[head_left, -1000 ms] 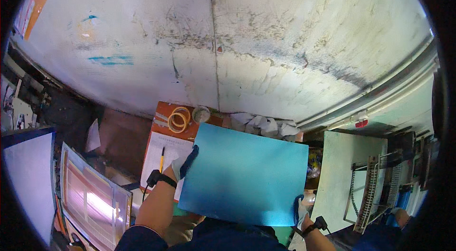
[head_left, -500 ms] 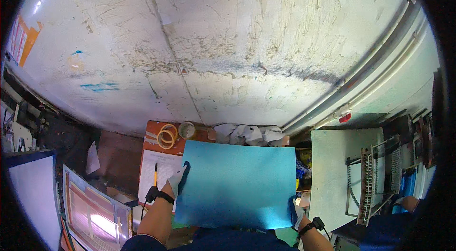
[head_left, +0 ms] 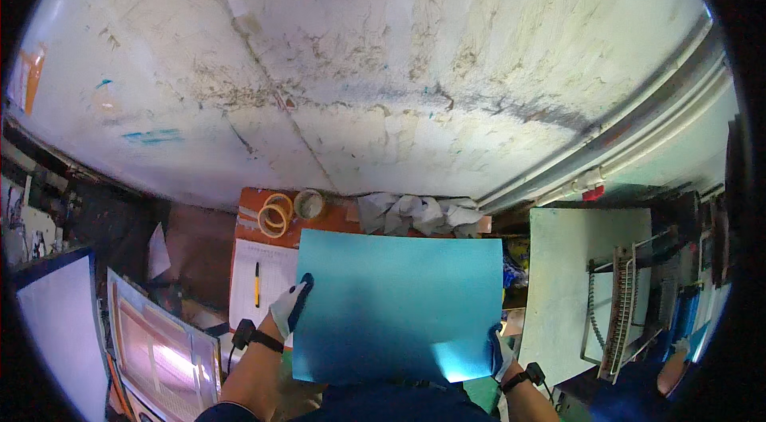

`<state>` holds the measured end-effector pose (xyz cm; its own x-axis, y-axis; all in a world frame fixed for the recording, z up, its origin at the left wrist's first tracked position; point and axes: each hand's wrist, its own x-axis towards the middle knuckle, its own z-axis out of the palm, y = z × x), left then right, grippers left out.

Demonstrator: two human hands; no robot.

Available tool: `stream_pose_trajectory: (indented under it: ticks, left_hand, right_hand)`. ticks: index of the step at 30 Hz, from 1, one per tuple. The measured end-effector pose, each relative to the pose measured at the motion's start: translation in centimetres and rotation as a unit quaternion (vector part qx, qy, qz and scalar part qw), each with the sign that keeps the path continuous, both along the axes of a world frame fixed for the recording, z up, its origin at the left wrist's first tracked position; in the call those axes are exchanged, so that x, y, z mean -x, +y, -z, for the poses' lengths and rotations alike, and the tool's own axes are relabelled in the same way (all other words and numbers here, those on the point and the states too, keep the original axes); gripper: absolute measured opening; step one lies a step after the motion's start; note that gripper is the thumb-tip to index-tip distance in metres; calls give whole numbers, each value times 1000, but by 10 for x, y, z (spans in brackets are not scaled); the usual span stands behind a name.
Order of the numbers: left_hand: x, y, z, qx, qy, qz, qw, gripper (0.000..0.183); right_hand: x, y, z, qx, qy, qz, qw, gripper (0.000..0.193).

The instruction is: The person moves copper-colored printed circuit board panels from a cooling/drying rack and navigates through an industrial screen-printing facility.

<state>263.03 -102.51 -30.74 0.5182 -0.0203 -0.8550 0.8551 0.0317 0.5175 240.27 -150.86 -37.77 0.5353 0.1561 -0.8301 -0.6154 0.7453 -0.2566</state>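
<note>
A large, flat blue sheet (head_left: 399,302) with a metallic sheen hangs in front of my body, a bright reflection near its lower right. My left hand (head_left: 289,309), in a white glove with dark blue fingertips, is closed on its left edge. Gripping the lower right edge is my right hand (head_left: 503,354), gloved alike and partly hidden by the sheet. Each wrist wears a black strap with a small box. Behind the sheet, a reddish-brown table (head_left: 339,218) bears a printed paper (head_left: 275,262) with a yellow-and-black pen (head_left: 257,286) on it.
Tape rolls (head_left: 275,216) and crumpled grey cloth (head_left: 419,213) lie by the scuffed wall (head_left: 359,39). To the right stand a pale board (head_left: 558,286) and a metal rack (head_left: 618,314); another person's hand (head_left: 678,354) is beyond. A framed screen (head_left: 163,350) leans at left.
My view has shifted slightly. The sheet stays between both hands, and the bright reflection at its lower right has grown. The other person's hand and arm at far right have moved.
</note>
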Motion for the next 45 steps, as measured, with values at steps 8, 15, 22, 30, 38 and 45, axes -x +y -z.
stream_pose_trajectory:
  ticks: [8,15,22,30,38,45]
  left_hand:
    - [3,-2,17,-16,54,19,998,32]
    - [3,-4,15,-114,27,60,991,40]
    - [-25,13,-22,-348,-168,506,772,54]
    - [-95,47,46,-30,-191,10,981,48]
    - [-145,14,50,-222,-117,245,936,57]
    - [-130,12,81,-243,-259,308,883,34]
  right_hand:
    - [36,-23,73,98,59,84,990,35]
    - [24,-12,50,170,12,-47,984,48]
    - [25,-14,42,89,31,44,995,38]
    - [12,-6,36,-40,-56,16,998,51]
    - [11,-2,21,25,-29,-4,999,55]
    - [8,9,-4,90,-7,-20,996,63]
